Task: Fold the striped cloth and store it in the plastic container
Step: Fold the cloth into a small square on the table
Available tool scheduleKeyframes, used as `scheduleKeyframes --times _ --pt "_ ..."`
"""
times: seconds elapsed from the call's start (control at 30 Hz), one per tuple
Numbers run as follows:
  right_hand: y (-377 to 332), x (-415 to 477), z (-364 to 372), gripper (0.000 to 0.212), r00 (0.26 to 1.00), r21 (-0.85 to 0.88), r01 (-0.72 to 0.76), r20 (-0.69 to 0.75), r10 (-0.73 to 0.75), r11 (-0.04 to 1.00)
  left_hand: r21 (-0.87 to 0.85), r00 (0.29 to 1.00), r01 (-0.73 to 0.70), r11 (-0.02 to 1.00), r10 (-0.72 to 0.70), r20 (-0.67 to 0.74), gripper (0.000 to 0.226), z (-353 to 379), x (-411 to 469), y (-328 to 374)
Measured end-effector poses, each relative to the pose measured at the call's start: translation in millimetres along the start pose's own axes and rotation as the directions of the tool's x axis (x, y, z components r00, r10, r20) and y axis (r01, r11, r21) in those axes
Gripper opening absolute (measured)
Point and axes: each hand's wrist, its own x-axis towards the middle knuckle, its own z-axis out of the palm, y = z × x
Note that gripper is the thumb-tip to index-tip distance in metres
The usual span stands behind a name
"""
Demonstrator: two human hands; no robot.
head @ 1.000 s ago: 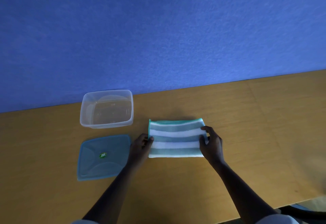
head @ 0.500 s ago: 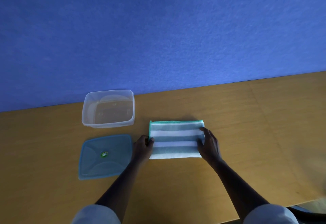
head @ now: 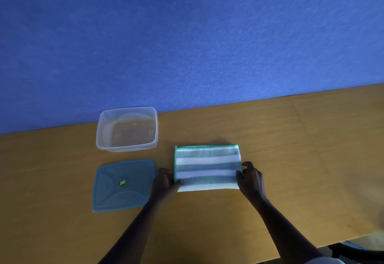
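The striped cloth [head: 207,167], green and white with a green hem, lies folded into a flat rectangle on the wooden table [head: 291,160]. My left hand [head: 164,182] pinches its near left corner, thumb on top. My right hand [head: 250,177] grips its near right corner. The clear plastic container [head: 127,129] stands open and empty to the far left of the cloth, near the wall.
The container's blue lid [head: 124,184] lies flat on the table, in front of the container and just left of my left hand. A blue wall [head: 187,45] rises behind the table. The table's near edge runs at the lower right.
Both hands have slid toward me along the cloth's sides, from its middle to its near corners. The cloth has stayed flat in place.
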Motion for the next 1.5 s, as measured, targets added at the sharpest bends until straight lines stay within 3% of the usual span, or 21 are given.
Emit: scheduleKeyframes --times 0.23,0.37,0.57,0.63,0.7,0.77,0.87,0.9,1.0,1.1,1.33,1.5 --pt "-6 -7 9 0.039 0.993 0.027 -0.115 -0.003 0.115 0.993 -0.088 0.975 -0.125 0.988 0.106 -0.198 0.034 -3 -3 17" --pt "-23 -27 14 0.041 0.993 0.098 -0.107 -0.042 0.111 0.989 -0.040 0.938 -0.198 0.979 0.178 -0.296 0.043 -4 -12 28" --pt "-52 -62 39 0.030 0.974 0.211 -0.227 0.023 0.227 0.951 -0.085 0.974 -0.153 0.985 0.137 -0.178 0.054 15 -36 44" --pt "-60 -73 46 0.038 0.971 0.174 -0.233 0.088 0.221 0.957 -0.079 0.989 -0.098 0.992 0.088 -0.122 0.063 22 -41 46" --pt "-63 -78 48 0.050 0.985 -0.037 -0.150 0.083 0.153 0.988 -0.059 0.995 -0.059 0.996 0.054 -0.082 0.066 26 -44 46" --pt "-67 -74 42 0.041 1.000 -0.254 0.003 0.012 0.000 0.967 -0.036 0.998 -0.022 0.999 0.020 -0.057 0.065 29 -46 44" --pt "-71 -49 25 0.020 0.965 -0.360 0.213 -0.068 -0.253 0.909 -0.006 0.998 0.054 0.999 -0.054 -0.017 0.056 35 -50 41" --pt "-70 -38 19 0.017 0.954 -0.379 0.261 -0.036 -0.296 0.888 -0.005 0.998 0.069 0.998 -0.069 0.001 0.053 37 -52 41" --pt "-68 -13 7 0.024 0.943 -0.418 0.333 0.167 -0.288 0.845 -0.009 0.995 0.087 0.996 -0.086 0.047 0.051 45 -57 43" --pt "-63 -5 5 0.035 0.941 -0.445 0.310 0.270 -0.204 0.840 -0.028 0.994 0.103 0.994 -0.103 0.025 0.056 50 -61 48" --pt "-60 -21 17 0.027 0.971 -0.359 0.190 0.209 -0.120 0.914 0.001 0.992 0.124 0.992 -0.124 -0.011 0.048 43 -52 50" --pt "-54 -40 28 0.030 0.963 -0.286 0.231 0.201 -0.177 0.930 -0.065 0.984 0.131 0.989 -0.138 -0.114 0.036 23 -39 43"
